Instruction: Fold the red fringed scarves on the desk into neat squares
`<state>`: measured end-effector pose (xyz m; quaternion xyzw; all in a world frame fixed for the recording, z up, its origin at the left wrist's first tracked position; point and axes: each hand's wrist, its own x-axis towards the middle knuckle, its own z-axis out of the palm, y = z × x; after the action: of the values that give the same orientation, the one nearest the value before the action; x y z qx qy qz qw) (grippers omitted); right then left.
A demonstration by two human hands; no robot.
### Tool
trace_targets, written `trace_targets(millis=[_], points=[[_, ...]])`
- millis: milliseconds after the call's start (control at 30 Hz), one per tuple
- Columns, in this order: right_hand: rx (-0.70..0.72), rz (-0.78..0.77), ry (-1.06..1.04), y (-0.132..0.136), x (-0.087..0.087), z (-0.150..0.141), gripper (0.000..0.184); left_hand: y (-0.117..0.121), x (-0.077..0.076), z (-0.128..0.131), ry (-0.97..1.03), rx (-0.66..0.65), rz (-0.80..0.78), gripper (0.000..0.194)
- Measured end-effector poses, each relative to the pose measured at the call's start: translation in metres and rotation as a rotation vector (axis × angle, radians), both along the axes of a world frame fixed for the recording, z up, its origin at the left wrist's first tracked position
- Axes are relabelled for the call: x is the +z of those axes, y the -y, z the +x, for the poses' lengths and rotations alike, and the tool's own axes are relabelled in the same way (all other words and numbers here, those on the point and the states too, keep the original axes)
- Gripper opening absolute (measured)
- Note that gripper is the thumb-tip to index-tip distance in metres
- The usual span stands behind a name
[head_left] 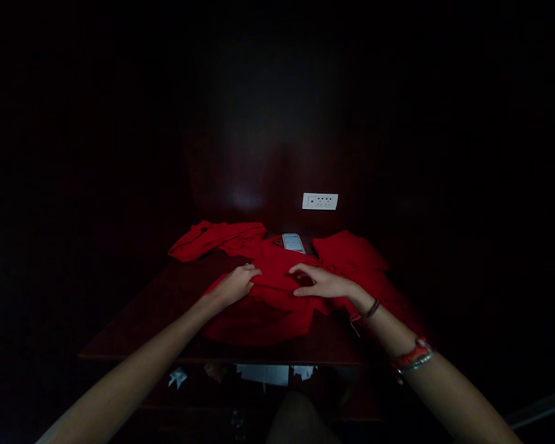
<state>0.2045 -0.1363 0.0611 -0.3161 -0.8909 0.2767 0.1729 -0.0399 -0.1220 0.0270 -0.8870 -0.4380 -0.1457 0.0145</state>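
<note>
Red cloth (263, 317) lies in loose folds across a dark table, its kind of garment not clear in the dim light. My left hand (237, 284) has its fingers closed on the cloth near the middle, with a ring on one finger. To the right, my right hand (321, 283) hovers at or just over the fabric, thumb and fingers spread apart with nothing between them. Bands and a red bracelet (414, 357) circle my right wrist and forearm.
A lit phone (293, 243) lies behind the hands among the cloth. More red fabric (217, 239) spreads at the back left, with another heap (351, 250) at the right. A white socket plate (320, 201) is on the wall. Papers (264, 374) show below the table's edge.
</note>
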Motion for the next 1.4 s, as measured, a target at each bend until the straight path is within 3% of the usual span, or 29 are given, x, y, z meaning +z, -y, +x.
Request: trace_targets(millis=[100,167,267,367,500,633,733,867,967,1033,1100,1200,1267,1400], points=[[-0.115,0.107,-0.024,-0.002,-0.005,-0.027,0.035,0.007,0.022,0.002,0.167,-0.045,0.021,0.031],[-0.196,0.187,0.007,-0.002,-0.004,-0.042,0.021,0.012,0.037,0.002,0.265,-0.027,0.021,0.027],[-0.225,0.259,0.026,-0.003,0.001,-0.054,0.02,0.019,0.055,-0.001,0.356,0.035,0.022,0.023],[-0.363,0.326,0.112,-0.009,0.008,-0.053,0.024,0.021,0.064,-0.008,0.409,0.133,0.08,0.025],[-0.549,0.356,0.183,-0.022,0.015,-0.034,0.028,0.024,0.062,-0.02,0.41,0.179,0.093,0.028],[-0.333,0.274,0.261,-0.026,0.013,-0.005,0.022,0.026,0.05,-0.035,0.346,0.265,0.081,0.029],[-0.147,0.217,0.427,-0.019,0.003,0.01,0.031,0.026,0.039,-0.043,0.207,0.369,0.136,0.03],[-0.196,0.274,0.661,-0.011,-0.009,0.014,0.018,0.026,0.033,-0.048,0.055,0.468,0.276,0.031],[-0.216,0.265,0.716,-0.016,-0.004,0.012,0.014,0.023,0.046,-0.053,0.089,0.501,0.424,0.033],[-0.161,0.268,0.631,-0.024,0.012,0.012,0.013,0.019,0.063,-0.061,0.137,0.534,0.53,0.034],[-0.144,0.324,0.375,-0.034,0.038,0.015,0.016,0.011,0.083,-0.073,0.17,0.604,0.612,0.033],[-0.348,0.508,-0.07,-0.052,0.095,0.025,0.018,-0.005,0.105,-0.096,0.135,0.717,0.611,0.029],[-0.506,0.643,-0.229,-0.061,0.137,0.032,0.021,-0.018,0.111,-0.11,0.104,0.78,0.528,0.027],[-0.707,0.859,-0.189,-0.061,0.207,0.049,0.034,-0.039,0.109,-0.126,0.167,0.84,0.364,0.026]])
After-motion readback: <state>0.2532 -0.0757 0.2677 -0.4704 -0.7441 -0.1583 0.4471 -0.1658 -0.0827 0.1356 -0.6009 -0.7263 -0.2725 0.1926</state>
